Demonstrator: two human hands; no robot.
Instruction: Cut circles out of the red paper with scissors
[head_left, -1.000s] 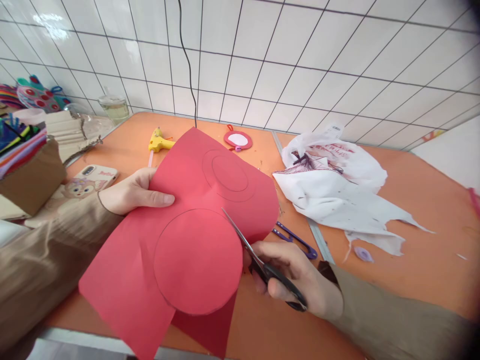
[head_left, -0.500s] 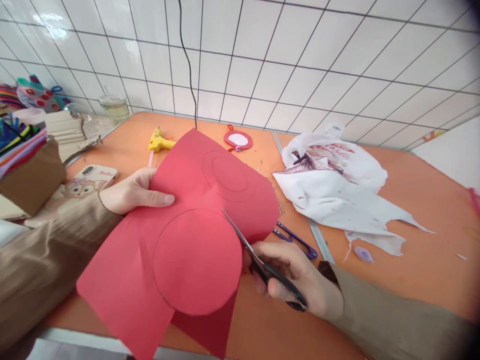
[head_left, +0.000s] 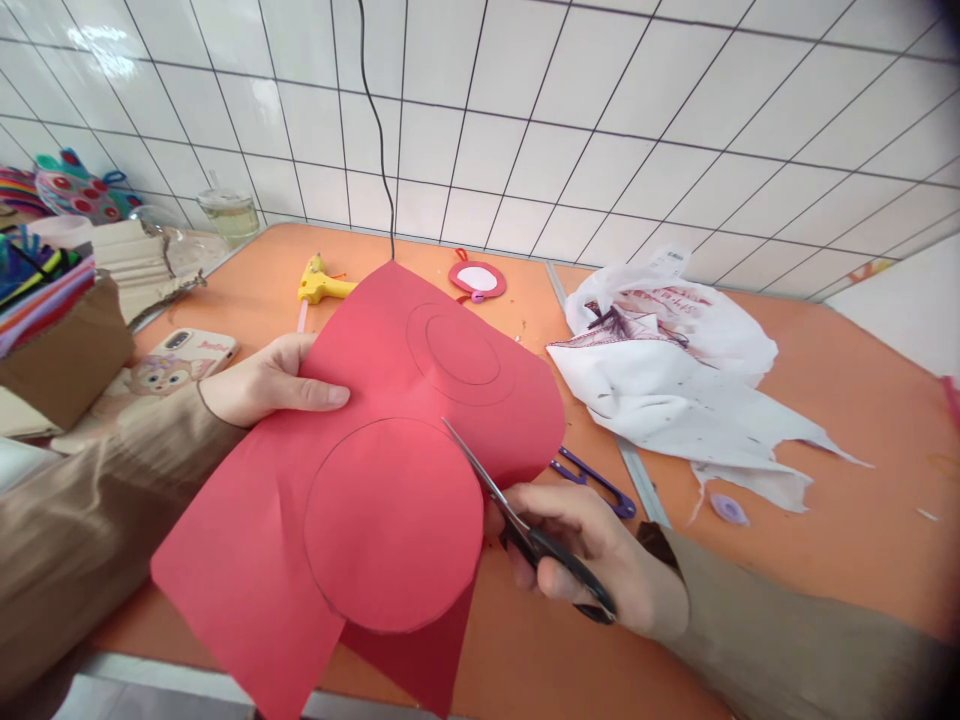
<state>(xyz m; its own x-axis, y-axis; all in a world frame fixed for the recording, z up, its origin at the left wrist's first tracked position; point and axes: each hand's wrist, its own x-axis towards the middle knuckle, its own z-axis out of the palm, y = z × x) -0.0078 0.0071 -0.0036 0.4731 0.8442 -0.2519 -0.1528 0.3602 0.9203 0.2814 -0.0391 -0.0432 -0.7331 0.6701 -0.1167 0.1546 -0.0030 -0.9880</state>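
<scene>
A large sheet of red paper (head_left: 247, 540) is held up over the orange table, with my left hand (head_left: 274, 385) pinching its left edge, thumb on top. Drawn on it are a big circle (head_left: 394, 525), cut free along its lower and right side, and two rings, one inside the other, higher up. Black-handled scissors (head_left: 559, 560) are in my right hand (head_left: 600, 555), fingers wrapped round the handles. Their blades lie along the circle's upper right outline; the lower blade is hidden behind the paper.
On the orange table (head_left: 847, 400) lie a white plastic bag with torn white cloth (head_left: 675, 390), purple thread snips (head_left: 596, 480), a lilac tape roll (head_left: 727, 509), a yellow glue gun (head_left: 322, 280) and a red round ornament (head_left: 478, 280). Leftward are a phone (head_left: 180, 360) and a cardboard box (head_left: 75, 360).
The right part of the paper has shifted very slightly to the right. Both hands and the scissors stay almost where they were.
</scene>
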